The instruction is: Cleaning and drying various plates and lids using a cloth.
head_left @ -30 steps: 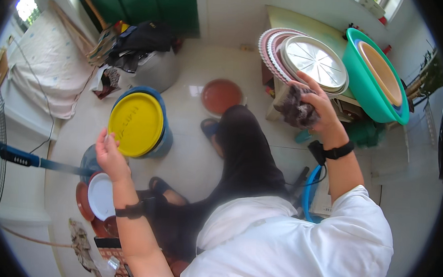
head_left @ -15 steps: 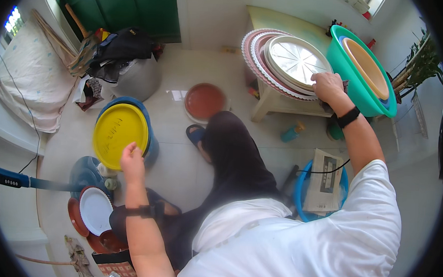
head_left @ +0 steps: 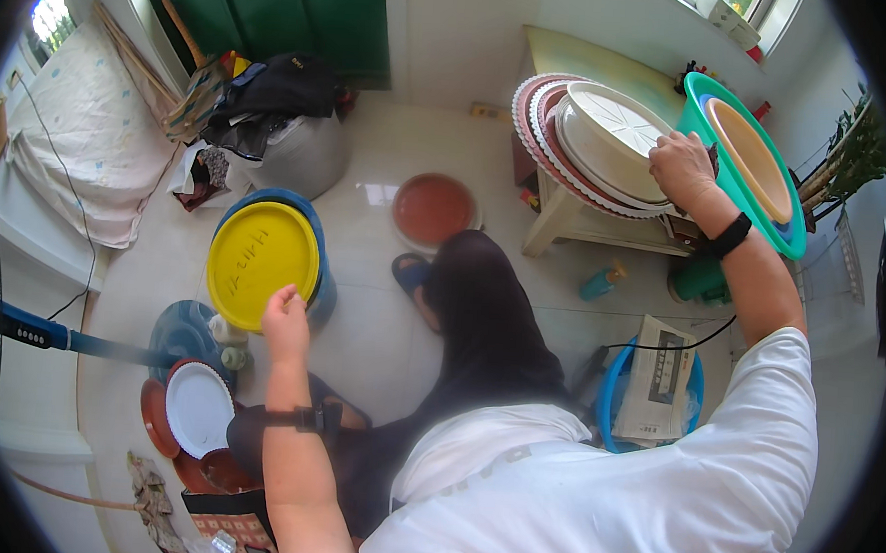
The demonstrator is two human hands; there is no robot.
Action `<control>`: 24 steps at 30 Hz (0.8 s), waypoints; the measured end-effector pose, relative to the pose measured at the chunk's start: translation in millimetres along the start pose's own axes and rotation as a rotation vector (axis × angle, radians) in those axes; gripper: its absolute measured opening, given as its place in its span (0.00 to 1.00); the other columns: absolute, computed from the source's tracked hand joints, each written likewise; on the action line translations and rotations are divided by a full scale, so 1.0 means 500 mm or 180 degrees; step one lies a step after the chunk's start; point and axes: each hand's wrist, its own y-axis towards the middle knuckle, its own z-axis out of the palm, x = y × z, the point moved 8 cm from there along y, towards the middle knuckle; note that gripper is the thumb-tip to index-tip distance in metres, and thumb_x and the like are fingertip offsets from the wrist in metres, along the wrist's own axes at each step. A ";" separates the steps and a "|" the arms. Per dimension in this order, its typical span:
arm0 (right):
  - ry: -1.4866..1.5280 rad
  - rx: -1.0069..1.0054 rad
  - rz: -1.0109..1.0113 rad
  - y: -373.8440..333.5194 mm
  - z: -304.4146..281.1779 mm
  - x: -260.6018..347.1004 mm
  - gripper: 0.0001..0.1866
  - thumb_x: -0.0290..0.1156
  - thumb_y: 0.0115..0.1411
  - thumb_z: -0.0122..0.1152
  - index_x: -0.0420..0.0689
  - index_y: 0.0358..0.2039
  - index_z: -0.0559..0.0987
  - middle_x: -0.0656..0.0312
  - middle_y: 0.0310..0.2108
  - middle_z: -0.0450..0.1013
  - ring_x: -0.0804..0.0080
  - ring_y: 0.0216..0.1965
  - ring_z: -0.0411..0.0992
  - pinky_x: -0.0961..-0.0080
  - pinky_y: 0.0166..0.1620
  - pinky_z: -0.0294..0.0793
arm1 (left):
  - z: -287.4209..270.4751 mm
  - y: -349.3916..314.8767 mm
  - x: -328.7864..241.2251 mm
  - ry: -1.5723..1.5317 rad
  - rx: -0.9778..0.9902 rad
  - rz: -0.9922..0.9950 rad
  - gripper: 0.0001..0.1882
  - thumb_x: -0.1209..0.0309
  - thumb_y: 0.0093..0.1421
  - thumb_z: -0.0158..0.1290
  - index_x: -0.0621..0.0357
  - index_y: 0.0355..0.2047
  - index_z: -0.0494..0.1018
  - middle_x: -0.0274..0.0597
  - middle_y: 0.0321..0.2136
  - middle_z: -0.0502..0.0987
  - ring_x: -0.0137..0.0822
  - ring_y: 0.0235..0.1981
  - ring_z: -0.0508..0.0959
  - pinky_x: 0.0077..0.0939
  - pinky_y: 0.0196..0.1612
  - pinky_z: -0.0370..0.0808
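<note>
At the far right, my right hand (head_left: 683, 169) is closed on the near right rim of a round white plastic tray (head_left: 617, 115) with spoke-like ribs. The tray tilts on top of a stack of round trays, among them a pink scalloped one (head_left: 531, 131). A dark patterned cloth (head_left: 713, 158) shows beside that hand. My left hand (head_left: 285, 320), fingers curled with nothing visible in them, hangs by the near right edge of a yellow round lid (head_left: 254, 257). That lid, with handwriting on it, lies on a blue tub (head_left: 322, 285).
A green basin (head_left: 695, 97) holding an orange basin (head_left: 755, 158) leans right of the stack, by a pale table (head_left: 595, 59). A reddish round tray (head_left: 432, 212) lies on the floor ahead. A blue basin with newspaper (head_left: 655, 383) stands right; a white scalloped plate (head_left: 199, 410) left.
My right hand has raised its side of the white tray, which now tilts away from the stack. My left hand stays curled by the yellow lid. The whole view has shifted a little.
</note>
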 end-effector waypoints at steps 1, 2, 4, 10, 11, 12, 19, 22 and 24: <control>0.0065 -0.0021 0.0038 -0.003 -0.015 -0.009 0.06 0.36 0.55 0.61 0.52 0.29 0.83 0.66 0.34 0.76 0.67 0.44 0.72 0.66 0.47 0.69 | 0.007 0.003 0.003 -0.0005 0.0011 0.0045 0.16 0.71 0.63 0.50 0.63 0.50 0.72 0.38 0.39 0.77 0.26 0.35 0.75 0.19 0.34 0.71; 0.0053 -0.0021 0.0047 -0.006 -0.025 -0.017 0.06 0.36 0.55 0.61 0.52 0.29 0.83 0.66 0.34 0.76 0.67 0.44 0.72 0.66 0.47 0.69 | 0.012 0.011 0.014 -0.0017 0.0018 0.0051 0.16 0.71 0.63 0.50 0.63 0.50 0.72 0.38 0.39 0.77 0.26 0.35 0.75 0.19 0.34 0.71; 0.0312 -0.0291 0.0279 -0.010 -0.059 -0.044 0.06 0.36 0.55 0.61 0.50 0.28 0.83 0.65 0.34 0.76 0.66 0.45 0.72 0.66 0.47 0.69 | 0.020 0.020 0.013 0.0017 -0.0005 0.0279 0.16 0.71 0.62 0.50 0.63 0.49 0.73 0.38 0.37 0.77 0.26 0.33 0.75 0.19 0.33 0.72; 0.0303 -0.0777 0.0090 -0.016 -0.139 -0.041 0.05 0.35 0.55 0.62 0.50 0.25 0.82 0.66 0.32 0.74 0.66 0.43 0.71 0.66 0.46 0.68 | 0.033 0.009 -0.012 0.0213 -0.0203 0.0509 0.15 0.71 0.60 0.52 0.68 0.44 0.76 0.46 0.34 0.80 0.33 0.32 0.79 0.24 0.41 0.74; 0.0218 -0.0871 0.0017 -0.012 -0.153 -0.033 0.05 0.34 0.55 0.62 0.50 0.24 0.81 0.66 0.32 0.74 0.67 0.42 0.71 0.66 0.46 0.68 | 0.030 0.007 -0.013 0.0209 -0.0228 0.0490 0.15 0.71 0.60 0.52 0.68 0.44 0.76 0.46 0.34 0.80 0.33 0.32 0.79 0.24 0.41 0.74; 0.0163 -0.0999 -0.0094 0.001 -0.175 -0.012 0.05 0.34 0.55 0.62 0.51 0.24 0.81 0.66 0.31 0.74 0.67 0.42 0.71 0.66 0.45 0.68 | 0.010 0.003 -0.012 0.0126 -0.0259 0.0336 0.15 0.71 0.60 0.53 0.68 0.43 0.76 0.46 0.34 0.80 0.34 0.33 0.79 0.25 0.41 0.75; 0.0372 -0.1936 -0.1002 0.014 -0.260 0.131 0.05 0.28 0.47 0.61 0.48 0.18 0.75 0.64 0.25 0.69 0.66 0.37 0.69 0.67 0.42 0.67 | 0.037 -0.008 -0.048 0.0817 -0.0171 0.1067 0.14 0.68 0.57 0.52 0.63 0.40 0.78 0.56 0.39 0.80 0.49 0.42 0.80 0.36 0.47 0.75; 0.0831 -0.2340 -0.1522 0.018 -0.340 0.237 0.04 0.27 0.45 0.61 0.48 0.18 0.73 0.64 0.24 0.67 0.64 0.35 0.68 0.68 0.41 0.66 | 0.040 -0.021 -0.048 0.0928 0.0155 0.0958 0.14 0.67 0.57 0.52 0.63 0.39 0.79 0.55 0.39 0.80 0.49 0.43 0.80 0.36 0.48 0.74; 0.1312 -0.2504 -0.1913 0.025 -0.391 0.324 0.04 0.27 0.43 0.61 0.48 0.19 0.73 0.64 0.24 0.67 0.65 0.35 0.67 0.68 0.41 0.65 | 0.002 -0.031 -0.059 0.0595 -0.0036 0.0588 0.16 0.66 0.57 0.52 0.63 0.41 0.78 0.55 0.41 0.80 0.48 0.46 0.79 0.36 0.49 0.74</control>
